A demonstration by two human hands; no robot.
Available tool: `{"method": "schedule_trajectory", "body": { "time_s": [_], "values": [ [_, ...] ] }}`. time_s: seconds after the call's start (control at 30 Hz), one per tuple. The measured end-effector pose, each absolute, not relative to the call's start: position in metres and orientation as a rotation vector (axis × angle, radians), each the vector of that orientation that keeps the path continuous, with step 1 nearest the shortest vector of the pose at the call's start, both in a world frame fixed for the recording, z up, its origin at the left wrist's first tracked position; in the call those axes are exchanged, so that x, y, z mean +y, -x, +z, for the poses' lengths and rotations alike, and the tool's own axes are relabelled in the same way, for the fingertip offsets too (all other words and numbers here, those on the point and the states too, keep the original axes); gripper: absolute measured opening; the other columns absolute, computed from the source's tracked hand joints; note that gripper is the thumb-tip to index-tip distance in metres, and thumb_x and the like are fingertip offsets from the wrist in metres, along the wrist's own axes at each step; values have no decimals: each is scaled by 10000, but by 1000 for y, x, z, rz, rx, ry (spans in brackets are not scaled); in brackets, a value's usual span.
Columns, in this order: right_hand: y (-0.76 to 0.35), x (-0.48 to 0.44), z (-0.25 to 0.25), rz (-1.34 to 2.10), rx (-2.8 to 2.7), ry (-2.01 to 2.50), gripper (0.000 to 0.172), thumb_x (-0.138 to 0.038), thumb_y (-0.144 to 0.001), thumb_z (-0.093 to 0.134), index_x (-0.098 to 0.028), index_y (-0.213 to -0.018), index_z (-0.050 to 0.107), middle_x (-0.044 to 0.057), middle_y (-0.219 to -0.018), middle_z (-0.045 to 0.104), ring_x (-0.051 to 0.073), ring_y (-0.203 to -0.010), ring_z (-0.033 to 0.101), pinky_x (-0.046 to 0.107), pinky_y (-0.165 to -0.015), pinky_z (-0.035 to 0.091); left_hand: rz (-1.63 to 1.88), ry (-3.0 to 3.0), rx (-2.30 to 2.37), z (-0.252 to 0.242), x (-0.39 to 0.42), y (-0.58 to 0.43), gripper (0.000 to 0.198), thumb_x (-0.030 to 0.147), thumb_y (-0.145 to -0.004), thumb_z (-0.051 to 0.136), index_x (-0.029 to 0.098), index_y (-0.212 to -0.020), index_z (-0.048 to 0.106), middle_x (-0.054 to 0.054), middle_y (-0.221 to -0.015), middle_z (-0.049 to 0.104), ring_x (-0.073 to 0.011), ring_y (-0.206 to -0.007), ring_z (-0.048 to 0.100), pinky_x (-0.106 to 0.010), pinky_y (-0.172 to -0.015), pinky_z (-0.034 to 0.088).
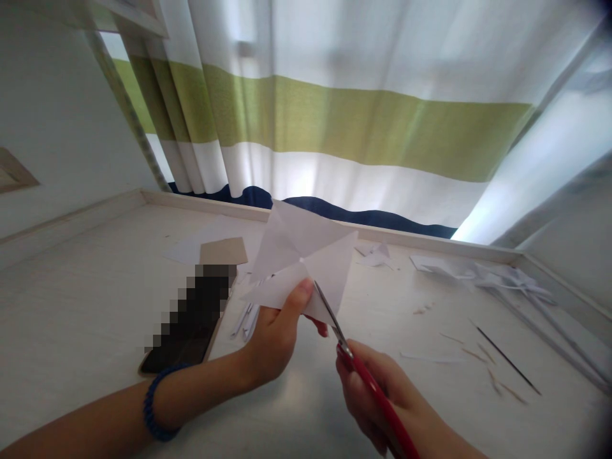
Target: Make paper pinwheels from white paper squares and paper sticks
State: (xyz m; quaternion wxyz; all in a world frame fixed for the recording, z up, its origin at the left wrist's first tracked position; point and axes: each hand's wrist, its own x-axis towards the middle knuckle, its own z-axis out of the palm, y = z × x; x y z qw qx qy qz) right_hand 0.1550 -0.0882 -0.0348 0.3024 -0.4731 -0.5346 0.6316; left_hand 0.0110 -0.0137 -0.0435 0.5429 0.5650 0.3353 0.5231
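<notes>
across the far side, a wide fabric curtain [335, 121], white with a broad olive-green band and a navy hem. below and nearer, a broad white tabletop [95, 306] with a raised pale rim. from the near left, a bare left hand [282, 328], thumb pressed on top of a thin white square sheet of paper [315, 262], other fingers underneath, gripping firmly. from the near right, a bare right hand [394, 382], fingers wrapped around red-handled metal scissors [359, 368]. held up over the middle of the tabletop, the sheet, lined diagonally toward its centre. over its near right part, the metal blade, pointing far left; impossible to tell how wide apart the blades stand. to the left, a dark oblong slab [191, 328], partly pixelated. at the far right, long white rolled paper tubes [549, 325]. far left of the sheet, a tan rectangular card [217, 252]. to the right, a thin black stick [509, 361]. around the left wrist, a blue braided band [152, 398]. beside the stick, short pale slivers [514, 393].
</notes>
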Motion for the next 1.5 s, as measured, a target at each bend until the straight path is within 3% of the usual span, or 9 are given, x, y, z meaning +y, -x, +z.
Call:
{"method": "schedule_trajectory", "body": {
  "time_s": [0.27, 0.5, 1.0, 1.5],
  "values": [
    [-157, -88, -36, 1688, -1415, 1160, 356, -528, -814, 436, -178, -752, 411, -74, -557, 351, 35, -421, 292, 169, -379, 237, 1243, -1357, 811, -45, -13, -12, 422, 280, -874, 396, 154, -496, 536, 34, -474, 553, -102, -513, 556, -219, -628, 439],
    [-155, -88, -33, 1655, -1463, 1240, 401, -588, -796, 396, -189, -755, 401, -72, -543, 344, 51, -412, 285, 188, -375, 236, 1195, -1505, 887, -41, -14, -10, 481, 306, -889, 361, 154, -462, 523, 14, -508, 571, -111, -589, 570, -229, -730, 414],
    [-157, -88, -35, 1651, -1507, 1221, 382, -567, -829, 344, -191, -792, 403, -76, -554, 343, 48, -410, 272, 180, -375, 248, 1181, -1528, 863, -41, -14, -11, 490, 318, -894, 354, 163, -461, 522, 33, -463, 551, -102, -552, 573, -209, -662, 421],
    [-154, -87, -24, 1526, -1632, 1281, 479, -666, -780, 291, -195, -718, 354, -47, -577, 376, 73, -483, 343, 205, -454, 335, 1146, -1534, 858, -41, -16, -11, 478, 308, -892, 356, 164, -468, 524, 25, -466, 549, -111, -561, 577, -213, -635, 433]
  ]
}}
